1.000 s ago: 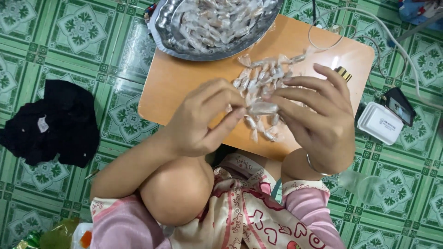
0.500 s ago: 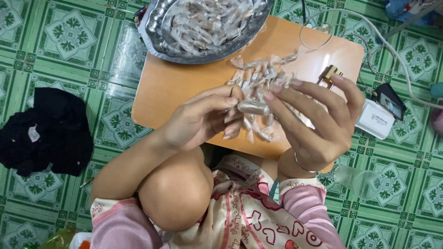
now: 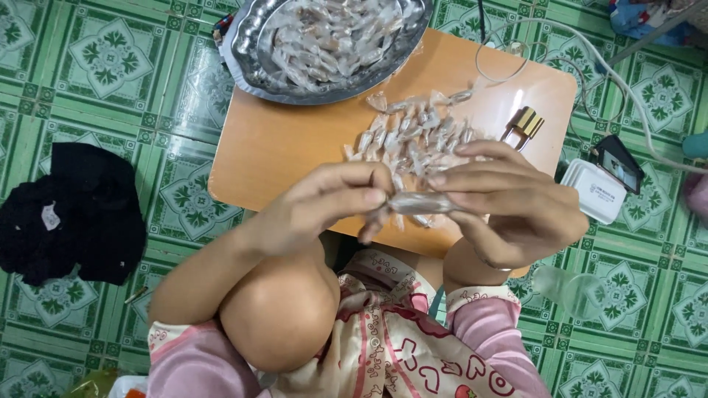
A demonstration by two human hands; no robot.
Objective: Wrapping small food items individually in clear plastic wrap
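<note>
Both hands pinch one wrapped candy point(image 3: 419, 202) — left hand point(image 3: 324, 206) on its left end, right hand point(image 3: 509, 210) on its right. Candy pile point(image 3: 417, 136) just beyond, tray point(image 3: 251, 63) farther.

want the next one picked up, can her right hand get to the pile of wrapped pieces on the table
Probably yes, once free: the right hand hovers just over the pile with nothing between, but it and the left hand pinch a wrapped piece.

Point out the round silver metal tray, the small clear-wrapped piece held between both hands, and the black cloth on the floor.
Round silver metal tray point(image 3: 247, 63), head view, bare left rim.
Small clear-wrapped piece point(image 3: 420, 202), head view, its middle.
Black cloth point(image 3: 88, 214), head view, its centre.
</note>
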